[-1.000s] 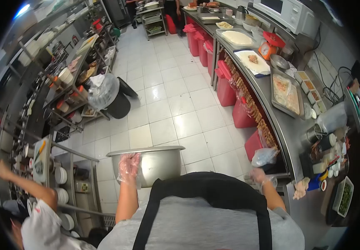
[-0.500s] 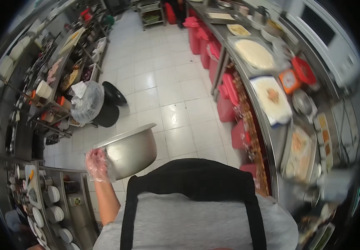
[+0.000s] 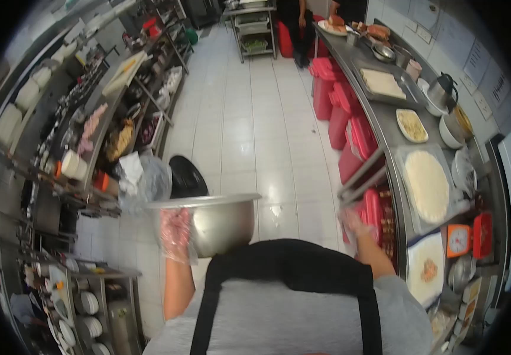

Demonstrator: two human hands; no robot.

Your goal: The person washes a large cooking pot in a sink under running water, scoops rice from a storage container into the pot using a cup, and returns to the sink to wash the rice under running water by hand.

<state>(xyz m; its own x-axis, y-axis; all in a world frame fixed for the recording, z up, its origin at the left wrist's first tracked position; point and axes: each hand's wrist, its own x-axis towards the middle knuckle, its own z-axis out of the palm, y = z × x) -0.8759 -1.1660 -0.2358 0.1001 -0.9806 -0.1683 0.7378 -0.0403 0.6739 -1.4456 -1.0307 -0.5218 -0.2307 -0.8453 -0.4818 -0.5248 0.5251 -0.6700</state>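
Note:
A large steel bowl [image 3: 223, 225] hangs in front of the black apron, above the tiled floor. My left hand [image 3: 176, 232], in a clear plastic glove, grips the bowl's left side just under the rim. The inside of the bowl is hidden from this angle. My right hand [image 3: 353, 223], also in a clear glove, is out to the right near a red bin [image 3: 372, 213], apart from the bowl. Its fingers are blurred, and whether it holds anything cannot be made out.
The right counter [image 3: 380, 121] bears a sheet of dough [image 3: 426, 186], an orange scale [image 3: 458, 241] and trays, with red bins [image 3: 359, 142] below. At the left are shelves and a black bin lid [image 3: 187, 177]. A person [image 3: 302, 29] is at the far end.
The bowl and my left hand swung left, then came back towards the middle. My right hand has come back into view. The view has moved forward along the aisle.

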